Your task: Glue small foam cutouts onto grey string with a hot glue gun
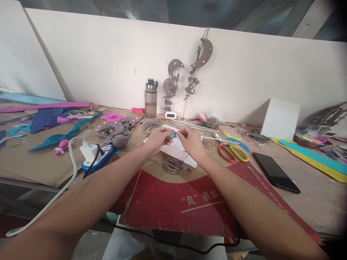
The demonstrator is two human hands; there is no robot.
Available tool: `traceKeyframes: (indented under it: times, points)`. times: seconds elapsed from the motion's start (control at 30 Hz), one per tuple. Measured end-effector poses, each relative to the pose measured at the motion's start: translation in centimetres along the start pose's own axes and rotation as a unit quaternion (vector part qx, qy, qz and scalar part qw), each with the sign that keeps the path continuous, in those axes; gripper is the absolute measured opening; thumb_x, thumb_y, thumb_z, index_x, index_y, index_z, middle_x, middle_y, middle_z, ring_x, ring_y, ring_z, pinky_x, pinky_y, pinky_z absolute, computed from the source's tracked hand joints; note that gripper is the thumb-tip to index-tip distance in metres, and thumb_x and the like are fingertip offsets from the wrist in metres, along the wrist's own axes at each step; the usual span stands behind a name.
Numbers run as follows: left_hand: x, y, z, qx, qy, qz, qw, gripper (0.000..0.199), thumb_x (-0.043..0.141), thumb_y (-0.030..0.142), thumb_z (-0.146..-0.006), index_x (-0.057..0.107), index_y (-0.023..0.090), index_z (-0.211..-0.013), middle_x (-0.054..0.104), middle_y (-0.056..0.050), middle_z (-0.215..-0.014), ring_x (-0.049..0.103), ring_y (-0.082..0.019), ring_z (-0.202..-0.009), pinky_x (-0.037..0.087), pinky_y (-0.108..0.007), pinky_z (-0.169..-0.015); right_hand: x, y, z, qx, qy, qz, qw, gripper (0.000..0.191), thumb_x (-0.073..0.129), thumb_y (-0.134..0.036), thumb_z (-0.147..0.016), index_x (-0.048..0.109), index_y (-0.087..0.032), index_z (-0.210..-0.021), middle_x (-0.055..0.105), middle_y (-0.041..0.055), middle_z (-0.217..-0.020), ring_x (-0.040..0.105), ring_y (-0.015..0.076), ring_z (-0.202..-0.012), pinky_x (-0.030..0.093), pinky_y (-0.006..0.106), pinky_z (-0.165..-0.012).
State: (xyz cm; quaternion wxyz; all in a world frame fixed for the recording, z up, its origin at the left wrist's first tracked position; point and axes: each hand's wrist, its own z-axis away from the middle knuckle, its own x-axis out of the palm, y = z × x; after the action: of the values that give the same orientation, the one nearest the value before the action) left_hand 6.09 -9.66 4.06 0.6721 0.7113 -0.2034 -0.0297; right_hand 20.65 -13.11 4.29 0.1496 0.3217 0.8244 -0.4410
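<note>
A cluttered bench (311,202) is backed by a white panel (108,65). Above a white sheet (177,151), a small teal-and-grey piece (172,135) is pinched in the fingers of the left hand (159,140). By its edge, the fingers of the right hand (191,142) are pressed together; whether cord is gripped there cannot be told. Close two-handed work seems under way, with a steady pinch called for. Grey cord (171,165) is coiled nearer the wearer.
</note>
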Motion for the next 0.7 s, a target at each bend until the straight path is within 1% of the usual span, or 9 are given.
traceKeyframes:
  times: [0.13,0.2,0.33,0.5,0.7]
  points:
    - [-0.27,-0.31,-0.3,-0.003,-0.053,0.038,0.998,0.018,0.072,0.018,-0.068,0.06,0.011,-0.08,0.062,-0.003,-0.065,0.059,-0.01,-0.056,0.045,-0.021,-0.05,-0.25,-0.07,-0.11,0.003,0.013,0.005,1.0,0.009,0.052,-0.024,-0.079,0.059,-0.019,-0.077,0.062,-0.0001,-0.071,0.054,0.013,-0.064,0.04,0.026,-0.063]
    - [-0.37,-0.38,-0.38,-0.001,-0.064,0.038,0.997,0.019,0.071,0.015,-0.069,0.06,0.011,-0.083,0.062,-0.004,-0.068,0.061,-0.01,-0.059,0.047,-0.021,-0.053,-0.32,-0.14,-0.13,0.004,0.015,0.008,1.0,0.009,0.052,-0.023,-0.079,0.059,-0.018,-0.076,0.061,-0.0003,-0.07,0.054,0.0128,-0.063,0.039,0.026,-0.063]
    - [-0.35,-0.36,-0.38,-0.002,-0.051,0.029,0.998,0.017,0.07,0.013,-0.07,0.059,0.01,-0.083,0.063,-0.004,-0.067,0.061,-0.01,-0.058,0.048,-0.022,-0.054,-0.25,-0.19,-0.1,0.005,0.012,0.008,1.0,0.01,0.052,-0.023,-0.079,0.059,-0.018,-0.076,0.061,-0.0002,-0.069,0.053,0.0128,-0.063,0.039,0.026,-0.063]
    - [-0.11,-0.29,-0.25,-0.01,-0.041,0.042,0.998,0.015,0.07,0.011,-0.071,0.058,0.01,-0.08,0.064,-0.004,-0.067,0.064,-0.012,-0.061,0.051,-0.024,-0.059,0.05,-0.07,0.08,-0.013,0.009,-0.001,1.0,0.009,0.051,-0.022,-0.079,0.059,-0.019,-0.079,0.062,0.0005,-0.073,0.054,0.0133,-0.067,0.04,0.026,-0.065]
    - [-0.04,-0.31,-0.09,-0.009,-0.054,0.067,0.996,0.013,0.07,0.011,-0.07,0.059,0.01,-0.077,0.065,-0.005,-0.07,0.065,-0.013,-0.064,0.052,-0.024,-0.061,-0.02,-0.09,0.19,-0.033,0.008,0.004,0.999,0.009,0.05,-0.019,-0.078,0.059,-0.019,-0.077,0.061,-0.0006,-0.072,0.053,0.0127,-0.067,0.039,0.026,-0.066]
